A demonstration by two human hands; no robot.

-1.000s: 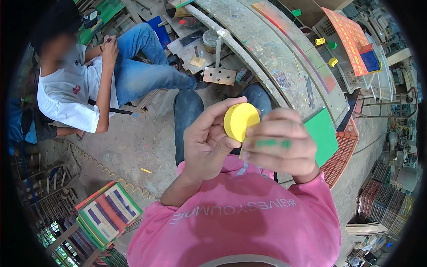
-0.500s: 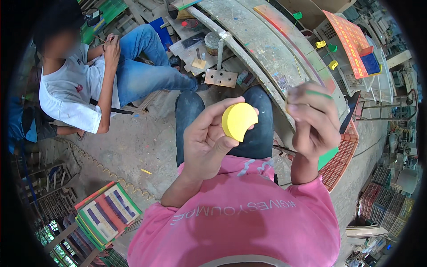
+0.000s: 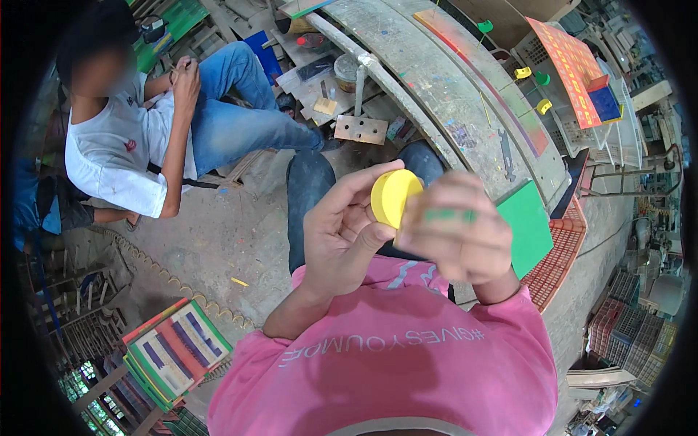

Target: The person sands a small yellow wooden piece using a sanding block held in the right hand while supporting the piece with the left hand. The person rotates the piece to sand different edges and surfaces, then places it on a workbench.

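My left hand (image 3: 336, 229) grips a yellow, thick disc-shaped piece (image 3: 391, 198) between thumb and fingers. The disc stands tilted in front of my palm, its flat face turned to the right. Against its right edge is my right hand (image 3: 462, 236), blurred by motion, with its fingers curled. A green strip or mark shows across those fingers. Whatever they pinch is hidden, and so is the disc's right edge. I cannot tell whether the right fingers touch the disc.
A long workbench (image 3: 429, 87) curves along the right, with a spanner (image 3: 507, 156) on it. Beside my right arm are a green board (image 3: 525, 225) and a red plastic basket (image 3: 558, 265). Another person (image 3: 123, 138) sits at left. Stacked coloured frames (image 3: 178, 349) stand lower left.
My right hand has come left and down from over the bench to the yellow disc, uncovering the spanner and green board. The disc has turned slightly in my left hand.
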